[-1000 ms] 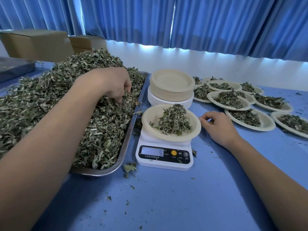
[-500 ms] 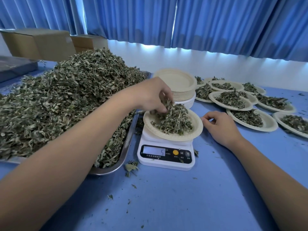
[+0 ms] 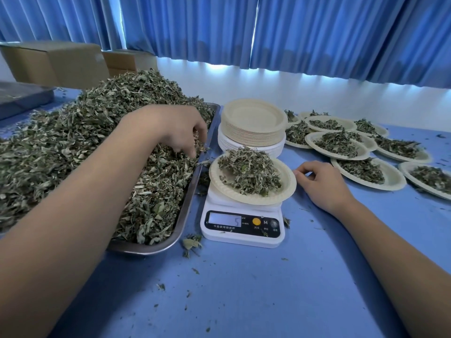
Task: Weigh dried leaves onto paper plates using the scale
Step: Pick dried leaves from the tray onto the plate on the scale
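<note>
Loaded plate (image 3: 290, 189) is seated on scale (image 3: 244, 236) between hands. Leaves (image 3: 73, 147) in tray (image 3: 186, 211) are pinched by left hand (image 3: 175, 130); right hand (image 3: 322, 184) is laid beside plate, relaxed, empty.

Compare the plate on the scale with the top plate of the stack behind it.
The plate on the scale carries a heap of dried leaves; the stack's top plate is bare. The plate on the scale sits alone on the scale; the stack's top plate caps a pile of plates. Both are round and cream-coloured.
</note>
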Demonstrator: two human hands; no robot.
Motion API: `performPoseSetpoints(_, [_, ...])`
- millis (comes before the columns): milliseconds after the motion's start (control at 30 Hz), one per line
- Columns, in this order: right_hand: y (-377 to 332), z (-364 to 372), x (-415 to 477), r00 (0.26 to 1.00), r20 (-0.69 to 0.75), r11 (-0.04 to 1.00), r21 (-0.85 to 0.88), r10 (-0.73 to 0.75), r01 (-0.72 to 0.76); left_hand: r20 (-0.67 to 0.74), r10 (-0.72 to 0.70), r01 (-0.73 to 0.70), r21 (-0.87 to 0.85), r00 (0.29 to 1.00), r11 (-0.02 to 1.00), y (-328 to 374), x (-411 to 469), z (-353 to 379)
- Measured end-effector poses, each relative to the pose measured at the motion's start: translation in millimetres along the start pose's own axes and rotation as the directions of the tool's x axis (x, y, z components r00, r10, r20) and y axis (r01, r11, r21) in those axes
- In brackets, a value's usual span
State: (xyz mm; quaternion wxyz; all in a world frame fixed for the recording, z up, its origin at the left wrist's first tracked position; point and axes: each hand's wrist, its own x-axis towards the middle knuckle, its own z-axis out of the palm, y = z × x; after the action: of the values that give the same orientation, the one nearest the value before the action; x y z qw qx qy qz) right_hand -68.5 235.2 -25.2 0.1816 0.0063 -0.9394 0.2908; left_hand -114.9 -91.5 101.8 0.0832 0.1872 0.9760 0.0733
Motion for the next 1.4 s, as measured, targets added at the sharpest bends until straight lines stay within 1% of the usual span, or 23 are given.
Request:
performPoseSetpoints(67, [0, 0, 0, 1.0, -0.002, 1.0, -0.007, -0.003, 0.003, 0.126, -0.074, 0.066, 0.068, 0.989, 0.996, -5, 4, 7])
performPoseSetpoints(133, [0, 0, 0, 1.0, -0.003, 1.0, -0.023, -0.009, 0.009, 0.214, -0.127, 0.119, 0.049, 0.968, 0.992, -7, 11, 18])
performPoseSetpoints(167, [0, 0, 0, 1.0, 0.0, 1.0, -0.025, -0.013, 0.013, 0.23, -0.144, 0.14, 0.032, 0.962, 0.99, -9, 15, 23])
performPoseSetpoints(300, [0, 0, 0, 1.0, 0.004, 1.0, -0.017, -0.01, 0.01, 0.234, -0.171, 0.173, 0.014, 0.957, 0.985, -14, 24, 34])
performPoseSetpoints(400, [0, -1, 0, 1.0, 0.0, 1.0, -0.018, -0.01, 0.01, 0.23, -0.16, 0.154, 0.043, 0.96, 0.987, -14, 23, 32])
performPoseSetpoints(500, [0, 0, 0, 1.0, 0.006, 1.0, -0.014, -0.008, 0.008, 0.191, -0.151, 0.139, 0.074, 0.97, 0.987, -11, 18, 26])
performPoseSetpoints(567, [1, 0, 0, 1.0, 0.006, 1.0, -0.015, -0.009, 0.009, 0.164, -0.143, 0.122, 0.13, 0.976, 0.984, -7, 13, 22])
performPoseSetpoints(633, [0, 0, 0, 1.0, 0.002, 1.0, -0.009, -0.011, 0.011, 0.081, -0.097, 0.084, 0.156, 0.992, 0.984, -3, 9, 17])
performPoseSetpoints(700, [-1, -2, -1, 1.0, -0.009, 1.0, 0.026, -0.018, 0.018, -0.036, 0.002, 0.0, 0.08, 0.999, 0.997, 2, 9, 13])
performPoseSetpoints(767, [-4, -4, -2, 1.0, -0.019, 0.992, 0.122, -0.014, 0.016, -0.13, 0.106, -0.107, 0.005, 0.986, 0.994, 10, 11, 12])
performPoseSetpoints(800, [-7, -5, -2, 1.0, -0.014, 0.977, 0.213, 0.008, -0.005, -0.155, 0.147, -0.153, -0.023, 0.977, 0.988, 15, 12, 14])
performPoseSetpoints(867, [-14, -11, -2, 0.996, 0.042, 0.899, 0.429, 0.078, -0.088, -0.159, 0.207, -0.218, -0.057, 0.965, 0.974, 25, 15, 20])
performPoseSetpoints(900, [-17, -15, -1, 0.99, 0.097, 0.849, 0.51, 0.105, -0.14, -0.142, 0.229, -0.239, -0.063, 0.963, 0.969, 29, 16, 24])
performPoseSetpoints(967, [-20, -20, -1, 0.969, 0.227, 0.783, 0.582, 0.101, -0.218, -0.096, 0.251, -0.258, -0.068, 0.963, 0.964, 36, 16, 31])
performPoseSetpoints(1033, [-23, -22, -5, 0.942, 0.33, 0.748, 0.609, 0.066, -0.265, -0.059, 0.271, -0.274, -0.056, 0.961, 0.96, 43, 17, 37])
performPoseSetpoints(1100, [-26, -20, -8, 0.922, 0.385, 0.727, 0.621, 0.04, -0.291, -0.042, 0.282, -0.284, -0.04, 0.958, 0.958, 48, 16, 41])
performPoseSetpoints(1200, [-29, -19, -9, 0.913, 0.405, 0.705, 0.634, 0.048, -0.318, -0.043, 0.311, -0.314, -0.074, 0.949, 0.947, 55, 12, 45])
performPoseSetpoints(1300, [-31, -19, -10, 0.908, 0.411, 0.66, 0.661, 0.079, -0.357, -0.062, 0.351, -0.356, -0.119, 0.934, 0.927, 58, 10, 46])
performPoseSetpoints(1400, [-36, -14, -12, 0.898, 0.427, 0.67, 0.636, 0.107, -0.382, -0.083, 0.359, -0.368, -0.169, 0.93, 0.914, 59, 9, 48])
